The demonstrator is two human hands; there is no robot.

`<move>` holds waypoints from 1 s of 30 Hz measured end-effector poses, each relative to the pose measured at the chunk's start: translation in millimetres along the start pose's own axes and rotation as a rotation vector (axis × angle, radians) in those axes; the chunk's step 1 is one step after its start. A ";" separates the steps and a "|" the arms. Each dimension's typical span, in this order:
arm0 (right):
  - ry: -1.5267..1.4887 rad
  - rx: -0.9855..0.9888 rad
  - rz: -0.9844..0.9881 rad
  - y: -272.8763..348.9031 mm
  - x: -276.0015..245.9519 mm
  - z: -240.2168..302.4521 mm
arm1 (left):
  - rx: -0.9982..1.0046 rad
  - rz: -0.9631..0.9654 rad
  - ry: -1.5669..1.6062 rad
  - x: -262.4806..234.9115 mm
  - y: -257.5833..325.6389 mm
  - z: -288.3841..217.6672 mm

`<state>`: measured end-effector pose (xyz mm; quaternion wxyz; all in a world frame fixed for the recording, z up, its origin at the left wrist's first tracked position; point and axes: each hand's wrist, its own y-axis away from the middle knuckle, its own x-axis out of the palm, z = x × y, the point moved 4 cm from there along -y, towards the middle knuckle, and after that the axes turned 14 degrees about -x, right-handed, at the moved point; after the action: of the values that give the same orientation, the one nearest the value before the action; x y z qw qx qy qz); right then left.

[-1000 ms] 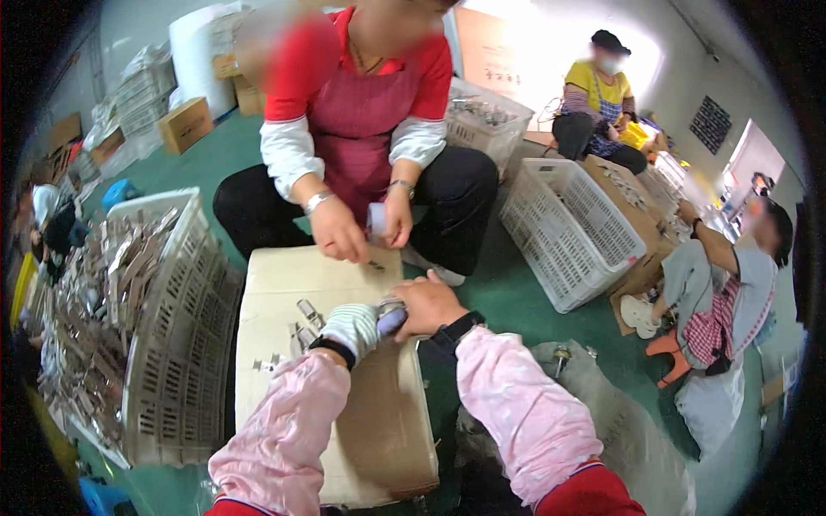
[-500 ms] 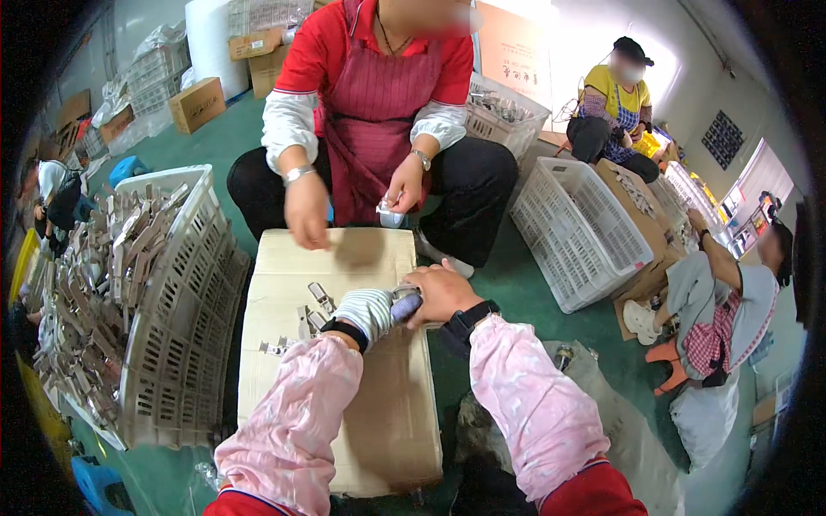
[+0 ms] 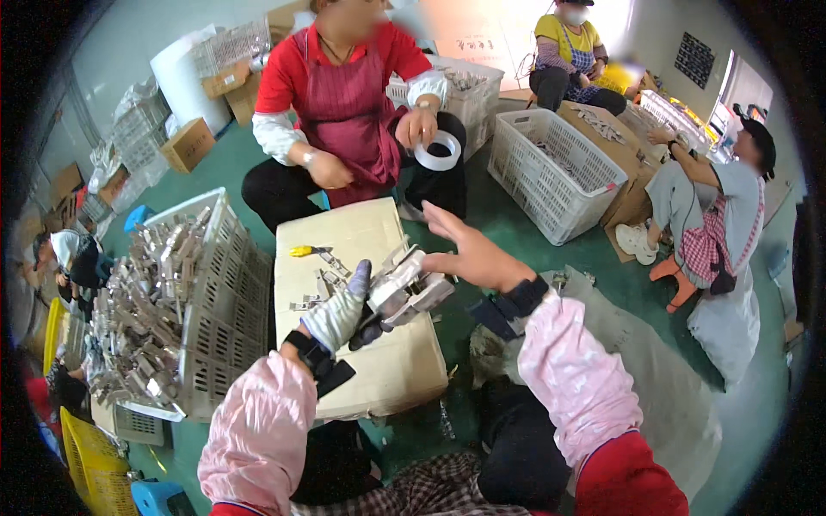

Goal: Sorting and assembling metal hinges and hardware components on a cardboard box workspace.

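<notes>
My left hand (image 3: pixel 341 316), in a light glove with dark fingertips, grips a cluster of silvery metal hinges (image 3: pixel 403 288) above the cardboard box (image 3: pixel 379 365). Its thumb rests along the near side of the cluster. My right hand (image 3: pixel 482 254) is bare and open, fingers stretched forward, at the right side of the cluster; whether the thumb touches it I cannot tell. Several loose hinges (image 3: pixel 323 284) lie on the box behind my left hand, and a small yellow-handled tool (image 3: pixel 310 251) lies beyond them.
Left of the box stands a white crate (image 3: pixel 228 301) heaped with metal hinges. Opposite me sits a co-worker in a red apron (image 3: pixel 353 103), holding a roll of white tape (image 3: pixel 438 151). More white crates (image 3: pixel 559 185) and seated people are at the right. Plastic sheeting (image 3: pixel 637 370) covers floor there.
My hands have moved apart, and the hinge cluster now shows in my left hand. The co-worker now holds the tape roll. The yellow-handled tool has appeared on the box. My view has shifted.
</notes>
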<state>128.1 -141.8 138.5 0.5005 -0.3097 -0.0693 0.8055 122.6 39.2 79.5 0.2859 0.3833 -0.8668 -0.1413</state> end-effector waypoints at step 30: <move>-0.451 0.148 -0.151 78.8 32.4 69.1 | 0.123 0.289 0.661 90.1 91.0 52.0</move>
<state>18.8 -139.2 146.6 0.5525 -0.0786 -0.1431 0.8174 -10.8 34.0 115.2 0.5441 0.2983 -0.7797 0.0842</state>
